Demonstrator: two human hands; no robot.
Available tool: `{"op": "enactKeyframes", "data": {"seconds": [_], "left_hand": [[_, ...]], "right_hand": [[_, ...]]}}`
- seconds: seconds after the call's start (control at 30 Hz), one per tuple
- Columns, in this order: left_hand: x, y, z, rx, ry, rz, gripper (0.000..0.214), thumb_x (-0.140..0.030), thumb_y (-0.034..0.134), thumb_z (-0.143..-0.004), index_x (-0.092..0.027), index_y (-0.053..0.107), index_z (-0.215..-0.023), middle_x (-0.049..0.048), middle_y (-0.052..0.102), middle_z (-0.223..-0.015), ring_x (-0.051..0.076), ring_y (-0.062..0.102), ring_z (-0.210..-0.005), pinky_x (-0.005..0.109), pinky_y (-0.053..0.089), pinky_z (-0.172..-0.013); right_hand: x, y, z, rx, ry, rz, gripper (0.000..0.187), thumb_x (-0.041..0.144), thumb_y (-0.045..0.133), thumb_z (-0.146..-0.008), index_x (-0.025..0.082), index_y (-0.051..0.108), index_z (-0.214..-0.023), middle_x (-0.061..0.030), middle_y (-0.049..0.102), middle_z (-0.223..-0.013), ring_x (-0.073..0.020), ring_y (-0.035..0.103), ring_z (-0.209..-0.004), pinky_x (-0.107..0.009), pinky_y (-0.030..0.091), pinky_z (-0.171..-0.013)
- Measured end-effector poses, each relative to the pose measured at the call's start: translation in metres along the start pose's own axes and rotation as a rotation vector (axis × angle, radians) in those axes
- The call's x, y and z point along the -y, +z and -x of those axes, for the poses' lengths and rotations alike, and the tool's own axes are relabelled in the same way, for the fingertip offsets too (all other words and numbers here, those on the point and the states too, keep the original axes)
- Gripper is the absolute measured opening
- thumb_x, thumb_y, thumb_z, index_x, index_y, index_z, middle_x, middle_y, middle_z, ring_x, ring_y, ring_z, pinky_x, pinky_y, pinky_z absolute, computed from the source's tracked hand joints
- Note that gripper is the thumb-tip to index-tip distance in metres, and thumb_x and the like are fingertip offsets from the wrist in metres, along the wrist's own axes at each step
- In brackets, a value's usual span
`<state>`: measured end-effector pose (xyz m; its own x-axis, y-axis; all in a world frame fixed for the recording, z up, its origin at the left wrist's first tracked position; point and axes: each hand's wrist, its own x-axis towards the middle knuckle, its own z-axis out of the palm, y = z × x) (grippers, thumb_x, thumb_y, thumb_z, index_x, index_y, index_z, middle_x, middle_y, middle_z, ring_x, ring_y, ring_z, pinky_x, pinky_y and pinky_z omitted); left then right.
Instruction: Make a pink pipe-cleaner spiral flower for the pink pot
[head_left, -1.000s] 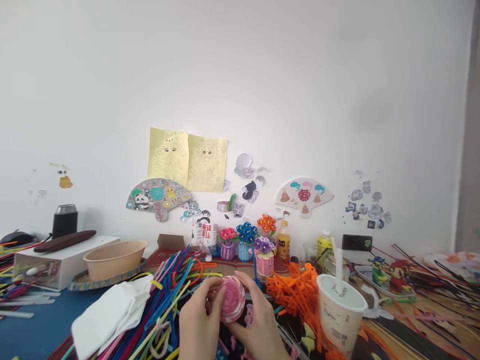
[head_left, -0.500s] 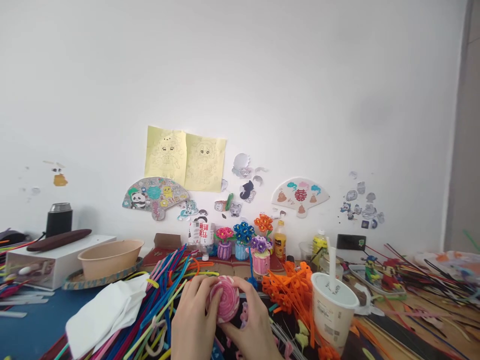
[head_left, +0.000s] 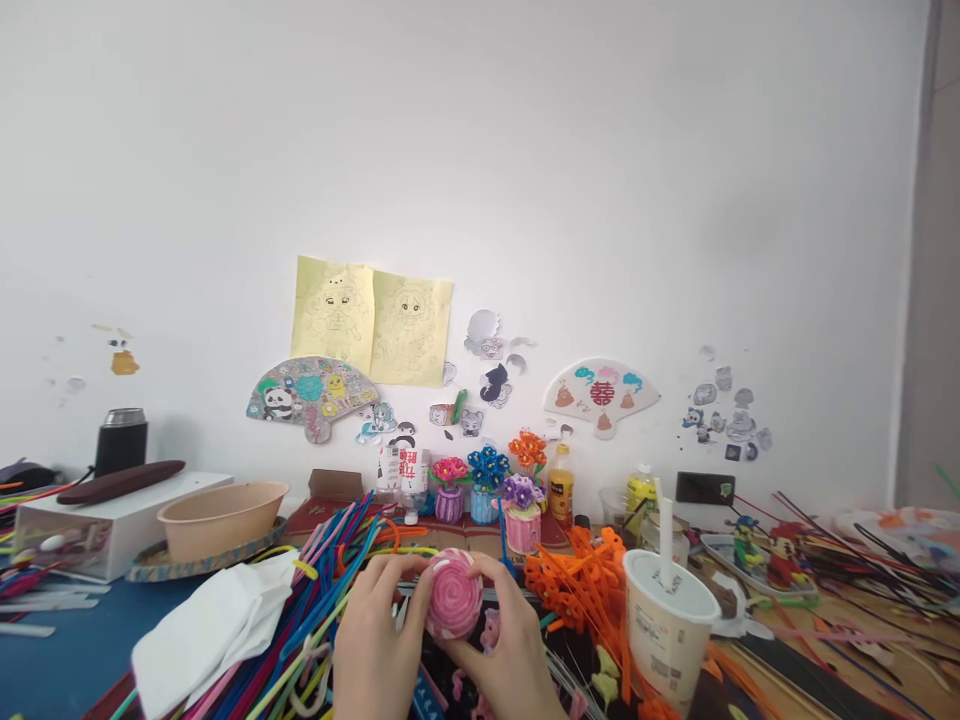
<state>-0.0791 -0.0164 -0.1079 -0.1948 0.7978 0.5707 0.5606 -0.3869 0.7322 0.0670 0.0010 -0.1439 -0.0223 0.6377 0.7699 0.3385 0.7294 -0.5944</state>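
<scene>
Pink coil (head_left: 454, 597), raised above the clutter, its edges pinched between left hand (head_left: 377, 635) and right hand (head_left: 511, 645). Pipe cleaners (head_left: 341, 560) crowd the left; orange bundles (head_left: 577, 580) and a cup (head_left: 667, 640) block the right; flowerpots (head_left: 523, 532) stand behind.

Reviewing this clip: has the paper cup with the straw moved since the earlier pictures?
No. Against the white wall fan, the paper cup shows no clear movement of its own; the whole view shifted slightly.
</scene>
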Motion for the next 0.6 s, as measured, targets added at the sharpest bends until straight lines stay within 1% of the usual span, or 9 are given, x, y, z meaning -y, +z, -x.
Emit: {"op": "enactKeyframes", "data": {"seconds": [0.1, 0.17, 0.27, 0.33, 0.47, 0.53, 0.6], "left_hand": [[-0.001, 0.0, 0.001, 0.078, -0.066, -0.047, 0.034, -0.053, 0.044, -0.081, -0.024, 0.062, -0.081, 0.0061, 0.064, -0.088, 0.027, 0.058, -0.082, 0.04, 0.041, -0.077], [-0.002, 0.003, 0.002, 0.128, -0.109, -0.067, 0.029, -0.048, 0.046, -0.079, -0.023, 0.06, -0.077, 0.0054, 0.063, -0.079, 0.026, 0.058, -0.075, 0.039, 0.041, -0.072], [0.001, 0.007, 0.004, 0.129, -0.14, -0.063, 0.022, -0.042, 0.049, -0.075, -0.022, 0.059, -0.074, 0.005, 0.062, -0.076, 0.027, 0.059, -0.075, 0.038, 0.04, -0.071], [0.005, 0.009, 0.003, 0.125, -0.162, -0.04, 0.021, -0.041, 0.051, -0.072, -0.022, 0.059, -0.075, 0.0046, 0.061, -0.074, 0.027, 0.06, -0.074, 0.038, 0.041, -0.07], [0.016, 0.012, 0.001, 0.138, -0.195, 0.056, 0.027, -0.047, 0.054, -0.068, -0.021, 0.059, -0.072, 0.0032, 0.061, -0.066, 0.025, 0.06, -0.067, 0.036, 0.043, -0.066], [0.02, 0.012, -0.001, 0.119, -0.205, 0.106, 0.033, -0.053, 0.053, -0.069, -0.021, 0.058, -0.071, 0.0045, 0.063, -0.067, 0.025, 0.061, -0.065, 0.035, 0.045, -0.064], [0.023, 0.012, -0.002, 0.082, -0.213, 0.147, 0.038, -0.058, 0.051, -0.07, -0.021, 0.056, -0.071, 0.0057, 0.065, -0.069, 0.025, 0.062, -0.065, 0.035, 0.047, -0.063]], "right_hand": [[-0.003, 0.001, 0.002, 0.008, 0.081, 0.01, 0.05, 0.014, 0.077, -0.065, 0.024, 0.055, -0.109, -0.0019, 0.068, -0.105, -0.0235, 0.065, -0.095, -0.027, 0.049, -0.084], [-0.007, 0.003, 0.003, 0.017, 0.094, 0.014, 0.047, 0.016, 0.076, -0.066, 0.024, 0.056, -0.108, -0.002, 0.068, -0.103, -0.0242, 0.065, -0.095, -0.028, 0.049, -0.084], [-0.011, 0.004, 0.005, 0.025, 0.091, 0.008, 0.045, 0.02, 0.076, -0.067, 0.024, 0.058, -0.108, -0.0023, 0.067, -0.103, -0.025, 0.064, -0.095, -0.029, 0.048, -0.086], [-0.012, 0.004, 0.006, 0.045, 0.094, -0.001, 0.047, 0.021, 0.076, -0.067, 0.024, 0.057, -0.11, -0.0024, 0.067, -0.105, -0.0253, 0.064, -0.097, -0.03, 0.047, -0.088], [-0.011, 0.005, 0.007, 0.125, 0.137, -0.02, 0.052, 0.025, 0.075, -0.072, 0.025, 0.051, -0.118, -0.0037, 0.065, -0.114, -0.0252, 0.062, -0.104, -0.03, 0.047, -0.089], [-0.014, 0.008, 0.009, 0.144, 0.171, -0.028, 0.055, 0.027, 0.073, -0.075, 0.024, 0.046, -0.123, -0.0051, 0.064, -0.118, -0.0255, 0.062, -0.106, -0.031, 0.046, -0.091], [-0.022, 0.012, 0.011, 0.153, 0.197, -0.039, 0.061, 0.025, 0.072, -0.075, 0.022, 0.042, -0.127, -0.0068, 0.064, -0.119, -0.026, 0.063, -0.106, -0.033, 0.046, -0.093]]}}
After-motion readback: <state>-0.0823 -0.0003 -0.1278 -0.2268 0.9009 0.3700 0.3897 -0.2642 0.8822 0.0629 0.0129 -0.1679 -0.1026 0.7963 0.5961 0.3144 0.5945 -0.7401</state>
